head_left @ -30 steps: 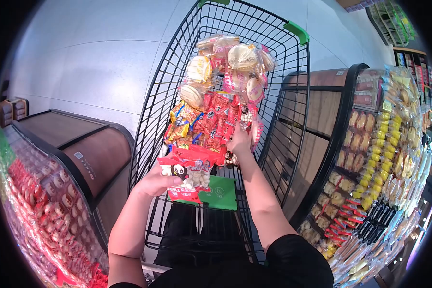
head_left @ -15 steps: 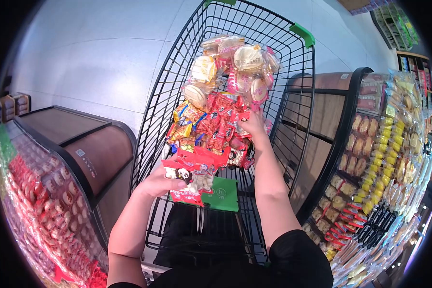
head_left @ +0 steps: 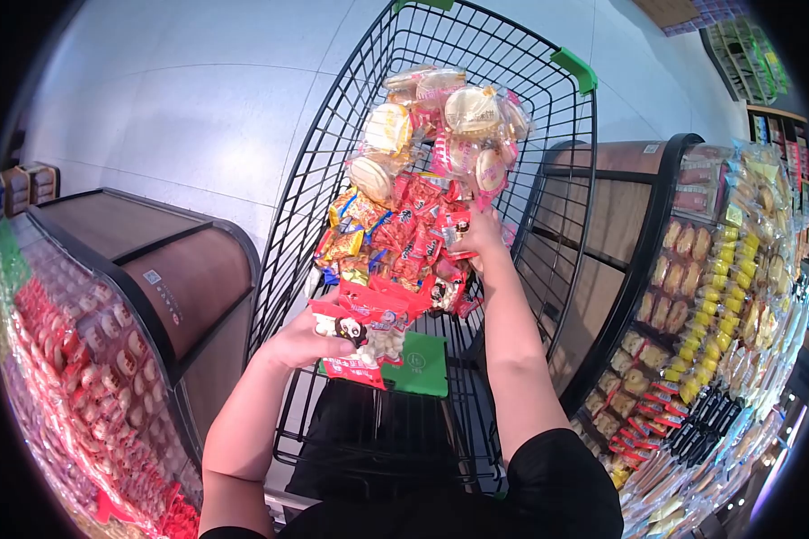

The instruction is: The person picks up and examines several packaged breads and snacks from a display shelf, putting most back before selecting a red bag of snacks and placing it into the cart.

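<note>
Gripped in my left hand (head_left: 307, 343) are red bags of white candy (head_left: 361, 334), above the green panel (head_left: 422, 366) at the near end of the black wire cart (head_left: 283, 225). My right hand (head_left: 481, 238) is closed on a small red packet (head_left: 456, 234) at the right side of the pile. Red snack packets (head_left: 406, 229) fill the middle of that pile, with yellow and blue packets (head_left: 349, 229) on its left. Round, pale wrapped cakes (head_left: 472, 110) lie beyond them toward the far end. My right fingertips are partly hidden.
On the left stands a brown display bin (head_left: 180, 287) beside rows of red and white packaged snacks (head_left: 99, 359). Another bin (head_left: 593, 225) borders the cart's right side, with packaged pastries (head_left: 674, 278) and yellow packets (head_left: 719, 296) beyond it. Pale floor (head_left: 216, 117) shows at the upper left.
The cart, the pile and both hands appear slightly farther right in the view. The small red packet at my right hand now shows more of its front.
</note>
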Motion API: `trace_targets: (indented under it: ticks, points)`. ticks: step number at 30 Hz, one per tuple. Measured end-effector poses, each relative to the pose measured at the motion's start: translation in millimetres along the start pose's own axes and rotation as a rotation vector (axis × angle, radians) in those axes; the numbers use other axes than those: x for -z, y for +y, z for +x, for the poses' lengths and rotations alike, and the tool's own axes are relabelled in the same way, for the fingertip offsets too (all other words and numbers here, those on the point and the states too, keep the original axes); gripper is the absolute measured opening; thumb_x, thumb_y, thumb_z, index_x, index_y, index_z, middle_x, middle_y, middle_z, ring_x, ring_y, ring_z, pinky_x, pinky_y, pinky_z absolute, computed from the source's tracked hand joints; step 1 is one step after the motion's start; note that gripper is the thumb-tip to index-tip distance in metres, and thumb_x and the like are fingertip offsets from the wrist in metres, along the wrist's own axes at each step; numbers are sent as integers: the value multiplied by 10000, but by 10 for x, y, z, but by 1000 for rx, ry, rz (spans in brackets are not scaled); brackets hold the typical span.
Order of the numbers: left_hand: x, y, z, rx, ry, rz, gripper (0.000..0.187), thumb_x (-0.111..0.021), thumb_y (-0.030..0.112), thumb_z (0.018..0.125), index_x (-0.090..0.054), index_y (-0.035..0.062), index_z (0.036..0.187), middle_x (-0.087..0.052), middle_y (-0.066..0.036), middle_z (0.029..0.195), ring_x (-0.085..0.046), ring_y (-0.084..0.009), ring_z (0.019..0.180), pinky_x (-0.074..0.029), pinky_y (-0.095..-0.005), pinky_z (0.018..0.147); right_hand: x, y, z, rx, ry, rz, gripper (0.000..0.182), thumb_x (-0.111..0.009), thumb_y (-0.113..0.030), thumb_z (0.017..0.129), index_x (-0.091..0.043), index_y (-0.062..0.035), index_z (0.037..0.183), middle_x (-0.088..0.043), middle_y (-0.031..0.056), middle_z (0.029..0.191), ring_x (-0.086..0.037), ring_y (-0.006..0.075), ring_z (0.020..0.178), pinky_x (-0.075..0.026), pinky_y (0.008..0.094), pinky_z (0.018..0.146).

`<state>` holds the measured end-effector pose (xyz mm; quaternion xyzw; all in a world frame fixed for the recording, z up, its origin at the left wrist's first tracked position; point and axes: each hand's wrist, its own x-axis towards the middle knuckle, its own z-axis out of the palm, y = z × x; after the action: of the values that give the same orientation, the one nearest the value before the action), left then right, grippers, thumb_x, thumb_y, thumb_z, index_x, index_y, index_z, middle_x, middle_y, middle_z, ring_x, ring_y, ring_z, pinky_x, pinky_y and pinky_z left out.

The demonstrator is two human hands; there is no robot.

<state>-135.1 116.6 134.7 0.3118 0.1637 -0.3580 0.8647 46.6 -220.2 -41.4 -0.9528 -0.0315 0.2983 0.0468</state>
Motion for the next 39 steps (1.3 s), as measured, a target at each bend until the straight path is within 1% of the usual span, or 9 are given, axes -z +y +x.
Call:
trace_targets:
  ticks: [11,17,20,27,29,32,33,35,39]
  points:
    - [16,-56,-51,19,-18,-56,901,-756,-44,730,-286,29,1495,-558,-112,1358,-550,-217,1240,-434,-369,1051,118,-66,-59,65,-102,-184,781,-937,-327,422,-657,-133,1124,-608,162,1260,-500,379,1208,-416,468,1032]
    - [8,-108,-60,-10,-9,-77,895,-742,-44,741,-274,24,1501,-546,-118,1372,-546,-226,1246,-430,-376,1056,93,-318,-288,109,-182,-248,527,-850,-291,619,-711,-158,1110,-632,118,1194,-483,297,1256,-392,496,1030]
    - [-3,-77,-82,-33,-37,-71,895,-748,-21,743,-276,22,1501,-544,-124,1378,-540,-234,1258,-429,-379,1059,-347,-391,-305,172,-3,-595,338,-761,-260,697,-741,-170,1022,-568,104,1246,-506,286,1194,-339,528,1070]
    - [91,-161,-41,-5,38,4,627,-727,46,788,-487,-11,1364,-628,-146,1267,-614,-254,1160,-476,-400,1011,-142,-337,-621,299,134,-453,329,-788,-312,688,-736,-211,996,-569,58,1194,-527,242,1191,-339,518,1069]
    - [90,-174,0,-42,67,9,691,-749,103,744,-468,-36,1359,-632,-167,1248,-639,-281,1122,-507,-414,984,137,-463,-891,294,177,-375,371,-818,-322,657,-725,-217,1000,-636,38,1101,-596,232,1101,-385,482,1043]
    - [80,-141,44,-114,-6,-41,686,-727,128,761,-453,-40,1368,-616,-187,1274,-622,-304,1163,-501,-445,1014,217,-528,-1170,257,36,341,363,-850,-214,671,-693,-161,994,-696,26,844,-679,216,893,-514,365,887]
    - [50,-109,51,-144,-4,-65,699,-728,139,759,-445,-42,1373,-611,-192,1281,-618,-310,1172,-497,-455,1023,252,-547,-1329,257,48,340,363,-850,-214,671,-693,-161,994,-696,26,844,-679,216,893,-514,365,887]
    - [31,-58,87,-205,-150,-151,641,-678,154,827,-431,-36,1387,-603,-200,1292,-617,-315,1174,-491,-465,1031,321,-572,-1728,326,-140,1063,346,-845,-58,666,-668,-88,962,-692,9,905,-659,150,947,-515,328,870]
    - [-92,89,-85,-285,-105,-234,776,-686,278,784,-392,-35,1430,-544,-223,1375,-561,-352,1246,-420,-504,1092,482,-444,-2655,363,-392,1417,468,-837,25,615,-631,-59,1026,-674,39,1015,-652,162,993,-514,332,892]
